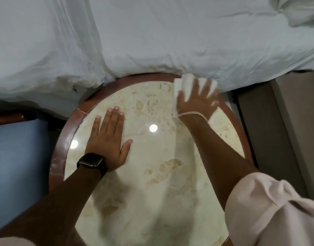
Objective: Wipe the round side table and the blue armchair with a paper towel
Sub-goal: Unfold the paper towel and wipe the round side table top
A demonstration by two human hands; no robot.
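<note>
Head view: right hand fingers spread flat, pressing paper towel at table upper-right rim; left hand flat, empty; unwiped marble toward lower frame, blue armchair far left.

Glossy marble-like top with polished wooden rim on round side table; beside it, matt wrinkled cloth bedding.
</note>
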